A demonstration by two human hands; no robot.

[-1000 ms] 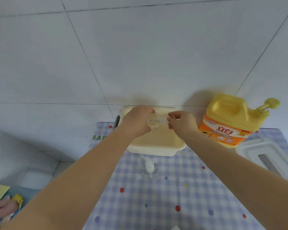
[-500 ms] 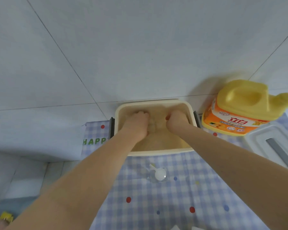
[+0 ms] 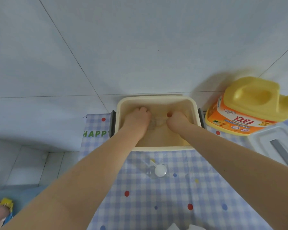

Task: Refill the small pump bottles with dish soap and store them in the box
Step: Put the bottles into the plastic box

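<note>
A small clear pump bottle (image 3: 156, 122) lies on its side low in the cream box (image 3: 156, 99), its long axis running left to right between the hands. The left hand (image 3: 137, 119) and right hand (image 3: 178, 119) curl around its ends. Another clear pump bottle (image 3: 158, 170) stands on the checked desk (image 3: 156, 205) just before the box; a yellow soap jug (image 3: 249, 105) stands to the right.

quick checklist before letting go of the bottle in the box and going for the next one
1. Small bottle down inside the box: ok.
2. Left hand and right hand both on it: ok.
3. Bottle cap tight: cannot tell, hidden by the hands.
4. Second pump bottle within reach on the tablecloth: ok.
5. Second bottle filled: cannot tell.
6. Box lid close by: ok.
</note>
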